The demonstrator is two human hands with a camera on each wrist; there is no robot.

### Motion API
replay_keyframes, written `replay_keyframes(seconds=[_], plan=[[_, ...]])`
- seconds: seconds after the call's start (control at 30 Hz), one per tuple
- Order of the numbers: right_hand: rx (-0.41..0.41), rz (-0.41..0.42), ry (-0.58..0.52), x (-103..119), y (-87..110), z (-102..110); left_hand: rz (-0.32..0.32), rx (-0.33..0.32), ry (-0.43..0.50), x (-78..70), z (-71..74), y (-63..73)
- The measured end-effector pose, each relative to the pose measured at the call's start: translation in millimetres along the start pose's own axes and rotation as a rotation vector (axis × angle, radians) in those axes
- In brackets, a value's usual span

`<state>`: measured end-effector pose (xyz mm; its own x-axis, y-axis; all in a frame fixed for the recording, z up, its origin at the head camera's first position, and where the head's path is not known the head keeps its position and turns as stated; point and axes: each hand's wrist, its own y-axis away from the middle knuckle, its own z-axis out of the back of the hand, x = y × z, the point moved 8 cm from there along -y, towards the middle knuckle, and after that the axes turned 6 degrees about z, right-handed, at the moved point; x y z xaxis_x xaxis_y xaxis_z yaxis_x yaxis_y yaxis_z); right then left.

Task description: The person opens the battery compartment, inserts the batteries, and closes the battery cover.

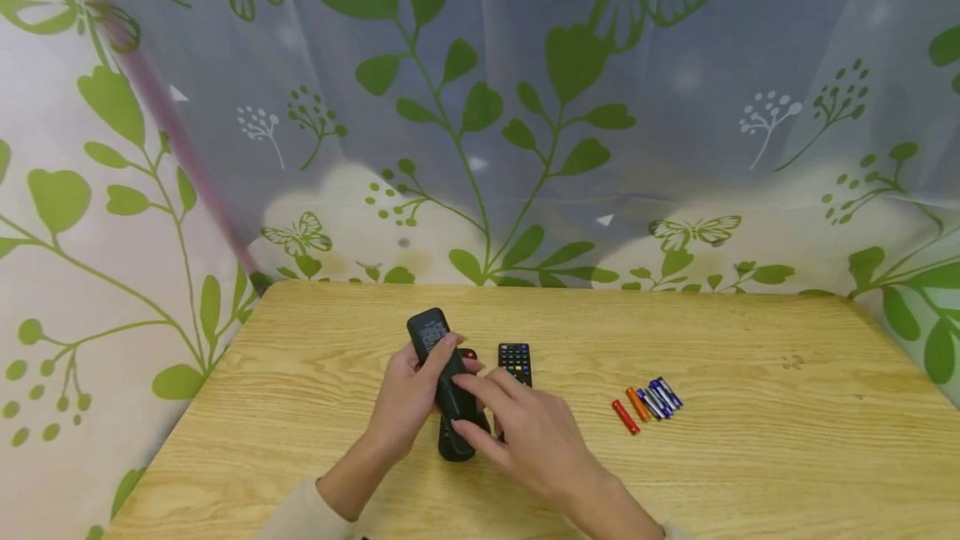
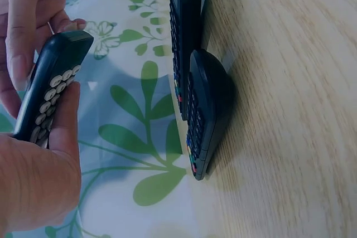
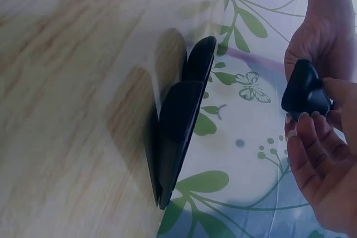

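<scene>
Head: left hand (image 1: 403,397) grips remote (image 1: 453,394), thumb (image 1: 438,358) on top.

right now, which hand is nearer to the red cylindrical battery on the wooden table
Right. The right hand is left of the red battery, across a strip of wooden table; the left hand is farther left, gripping the long black plastic remote.

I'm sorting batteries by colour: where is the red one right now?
In the head view, the red battery lies on the table, to the right of the right hand and just left of the orange battery.
</scene>
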<state>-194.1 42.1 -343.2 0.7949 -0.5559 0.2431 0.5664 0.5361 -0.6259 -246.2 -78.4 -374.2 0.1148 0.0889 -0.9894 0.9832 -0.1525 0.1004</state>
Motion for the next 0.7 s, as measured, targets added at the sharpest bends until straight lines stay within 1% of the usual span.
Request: replay_keyframes(seconds=[0.1, 0.23, 0.43, 0.53, 0.7], plan=[[0.004, -0.025, -0.016, -0.5, 0.4, -3.0, 0.005, -0.001, 0.007, 1.2, 1.4, 0.1], [0.021, -0.058, -0.039, -1.5, 0.4, -6.0, 0.017, -0.014, -0.011, 2.9, 2.7, 0.4], [0.047, -0.084, -0.074, -2.2, -0.7, -8.8, 0.028, -0.016, -0.006, 5.1, 3.9, 0.6], [0.081, -0.113, -0.090, -4.1, -1.9, -11.2, 0.025, -0.019, -0.009, 4.5, 3.8, 1.9], [0.147, -0.162, -0.153, -7.1, -1.9, -16.9, 0.014, -0.028, -0.023, 4.0, 3.3, 4.2]])
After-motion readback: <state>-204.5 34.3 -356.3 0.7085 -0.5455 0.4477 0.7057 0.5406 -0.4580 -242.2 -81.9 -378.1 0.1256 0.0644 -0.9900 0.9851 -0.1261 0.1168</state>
